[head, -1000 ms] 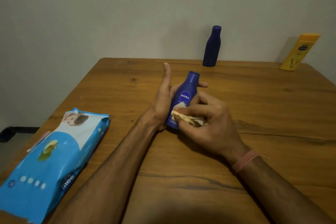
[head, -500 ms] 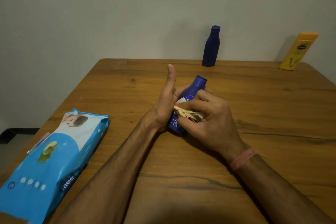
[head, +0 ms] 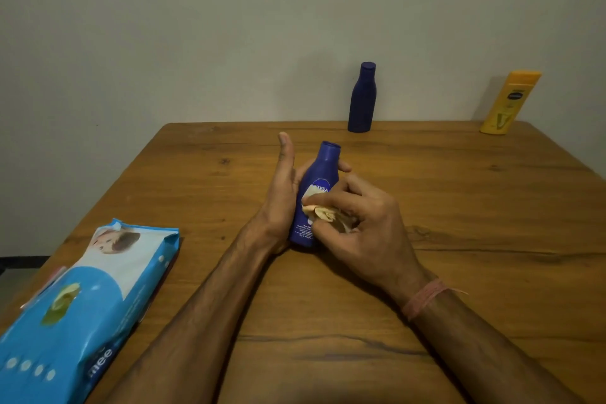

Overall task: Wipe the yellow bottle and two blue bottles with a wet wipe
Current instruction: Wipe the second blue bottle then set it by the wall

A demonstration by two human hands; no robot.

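Observation:
A blue Nivea bottle (head: 323, 174) stands near the middle of the wooden table (head: 459, 239), cap end away from me. My left hand (head: 282, 203) cradles it from the left, fingers wrapped behind it and thumb pointing up. My right hand (head: 360, 226) pinches a crumpled wet wipe (head: 323, 211) against the bottle's label. A second blue bottle (head: 362, 98) stands upright at the table's far edge by the wall. The yellow bottle (head: 510, 102) leans at the far right corner.
A blue pack of wet wipes (head: 82, 305) lies at the table's near left edge. A plain wall runs right behind the table's far edge.
The held bottle tipped right and the wipe rode up half a second ago; now the bottle is back more upright and the wipe sits lower on the label.

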